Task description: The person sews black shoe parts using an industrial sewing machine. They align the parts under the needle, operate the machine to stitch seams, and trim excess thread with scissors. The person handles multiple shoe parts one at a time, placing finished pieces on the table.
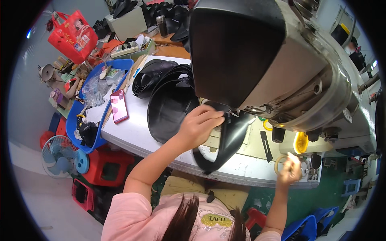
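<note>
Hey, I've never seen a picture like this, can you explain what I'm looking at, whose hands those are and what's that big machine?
One picture, from a camera on the person's head, looking down; the wide lens bends the edges. The big grey thing is a sewing machine on a white table. The left hand presses a black curved piece under the machine's needle area. The right hand is at the table's front edge near a yellowish ring; whether it grips anything is unclear. On the table lie a stack of black pieces and a pink phone. A blue tray sits beside it.
</note>
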